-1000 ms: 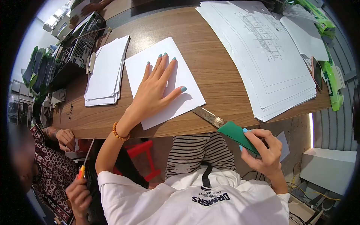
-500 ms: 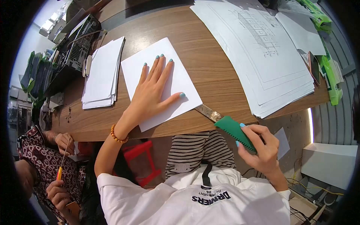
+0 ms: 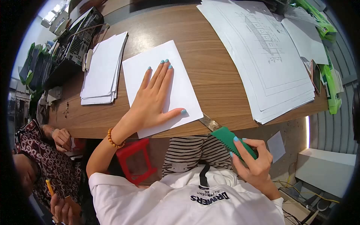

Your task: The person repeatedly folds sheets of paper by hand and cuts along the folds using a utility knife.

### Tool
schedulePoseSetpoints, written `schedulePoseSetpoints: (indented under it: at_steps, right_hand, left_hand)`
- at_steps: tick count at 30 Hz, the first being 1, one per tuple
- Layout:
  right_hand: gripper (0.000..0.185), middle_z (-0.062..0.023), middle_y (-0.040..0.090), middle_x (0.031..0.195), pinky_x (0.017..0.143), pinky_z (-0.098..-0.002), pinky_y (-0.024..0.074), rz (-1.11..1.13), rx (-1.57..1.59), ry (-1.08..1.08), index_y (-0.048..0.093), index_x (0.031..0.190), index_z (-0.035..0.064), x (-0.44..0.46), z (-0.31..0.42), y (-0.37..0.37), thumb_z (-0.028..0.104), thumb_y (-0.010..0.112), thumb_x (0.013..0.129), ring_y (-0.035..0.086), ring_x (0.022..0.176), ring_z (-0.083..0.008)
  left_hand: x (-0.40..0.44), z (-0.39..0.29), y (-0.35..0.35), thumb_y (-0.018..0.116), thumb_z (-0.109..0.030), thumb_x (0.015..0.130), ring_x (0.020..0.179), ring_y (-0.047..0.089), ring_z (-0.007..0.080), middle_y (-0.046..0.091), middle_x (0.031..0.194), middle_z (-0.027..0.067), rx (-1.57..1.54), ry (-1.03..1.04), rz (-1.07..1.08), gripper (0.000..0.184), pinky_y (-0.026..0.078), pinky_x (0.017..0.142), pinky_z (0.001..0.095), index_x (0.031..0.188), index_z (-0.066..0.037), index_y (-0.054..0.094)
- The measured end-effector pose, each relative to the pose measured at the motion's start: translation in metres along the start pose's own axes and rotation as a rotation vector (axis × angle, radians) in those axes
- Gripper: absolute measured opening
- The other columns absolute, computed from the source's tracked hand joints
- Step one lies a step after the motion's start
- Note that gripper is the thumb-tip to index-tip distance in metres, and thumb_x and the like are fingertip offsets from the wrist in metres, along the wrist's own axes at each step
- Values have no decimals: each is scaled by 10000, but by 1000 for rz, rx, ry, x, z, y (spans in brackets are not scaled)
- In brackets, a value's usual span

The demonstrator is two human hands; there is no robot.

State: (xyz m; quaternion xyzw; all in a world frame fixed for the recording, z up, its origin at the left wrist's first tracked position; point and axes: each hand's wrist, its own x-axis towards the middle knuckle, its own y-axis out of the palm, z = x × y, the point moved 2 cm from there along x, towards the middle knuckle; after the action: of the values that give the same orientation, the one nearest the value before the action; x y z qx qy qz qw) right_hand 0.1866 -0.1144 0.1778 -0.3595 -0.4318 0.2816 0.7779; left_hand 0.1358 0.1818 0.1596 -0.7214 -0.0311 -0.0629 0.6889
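Note:
My left hand point(image 3: 152, 99) lies flat on white paper point(image 3: 183, 97), fingers stretched out and thumb spread to the right. The paper sits slanted on the wooden table, its lower corner near the front edge. My right hand point(image 3: 253, 163) grips the green handle of a knife point(image 3: 225, 138), just off the table's edge. The knife's worn metal blade point(image 3: 210, 122) points up and left, its end at the paper's lower right corner. Whether the tip lies under or only against the paper, I cannot tell.
A clipped paper stack point(image 3: 101, 71) lies left of my hand, beside a black computer case point(image 3: 77, 47). Printed drawing sheets point(image 3: 277, 78) and a phone point(image 3: 315, 77) lie right. At lower left sits another person point(image 3: 56, 153) holding a yellow-handled tool point(image 3: 49, 187). Below the table is a red stool point(image 3: 137, 161).
My right hand and the knife have shifted slightly left and down. My left hand stays flat on the paper. The other person's yellow-handled tool has moved lower, away from their other hand.

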Motion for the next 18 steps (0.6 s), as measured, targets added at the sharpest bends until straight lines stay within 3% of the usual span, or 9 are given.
schedulePoseSetpoints:
  at_steps: [18]
  right_hand:
    - [429, -104, 548, 864, 517, -294, 469, -32, -43, -54, 661, 1088, 79, 62, -17, 25, 55, 731, 665, 573, 662, -203]
  left_hand:
    - [0, -3, 0, 410, -635, 837, 1373, 167, 391, 240, 1418, 317, 11, 5, -11, 943, 89, 1108, 514, 1316, 168, 286]
